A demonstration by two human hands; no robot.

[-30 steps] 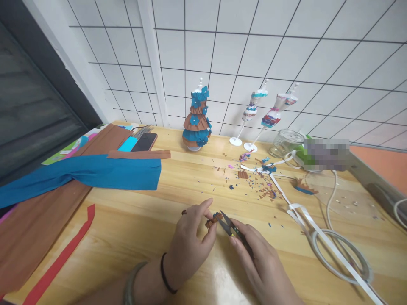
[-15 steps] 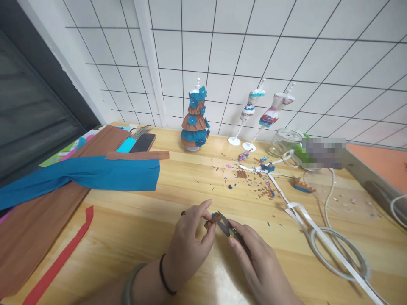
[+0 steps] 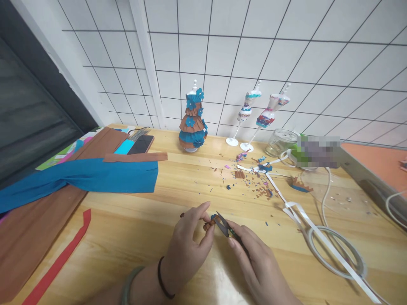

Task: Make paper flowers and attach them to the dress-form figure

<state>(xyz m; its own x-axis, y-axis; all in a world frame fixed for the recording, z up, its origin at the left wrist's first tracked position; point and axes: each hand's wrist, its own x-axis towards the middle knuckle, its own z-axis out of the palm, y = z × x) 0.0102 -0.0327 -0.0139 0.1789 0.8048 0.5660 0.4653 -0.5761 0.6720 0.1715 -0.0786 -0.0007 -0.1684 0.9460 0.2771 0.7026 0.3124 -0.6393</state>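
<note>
My left hand (image 3: 190, 237) pinches a small brown and blue crepe paper piece (image 3: 209, 223) between thumb and fingers, low in the centre of the head view. Just to its right, my right hand (image 3: 254, 258) is closed on dark scissors (image 3: 227, 226). The scissor blades are parted and lie at the right edge of the paper piece. Behind, near the wall, stands a small dress form in a tiered brown and blue paper dress with blue flowers (image 3: 192, 123).
Blue paper (image 3: 117, 176), brown paper (image 3: 41, 233), a red strip (image 3: 60, 264) and a phone (image 3: 141, 144) lie left. Paper scraps (image 3: 260, 188), two mini dress forms (image 3: 265, 115), a glass jar (image 3: 280, 143), a white tape roll (image 3: 337, 252) and a cable occupy the right.
The view has shifted slightly, so the background sits a little further left. Both hands keep nearly the same pose, with the scissor blades still parted at the paper piece.
</note>
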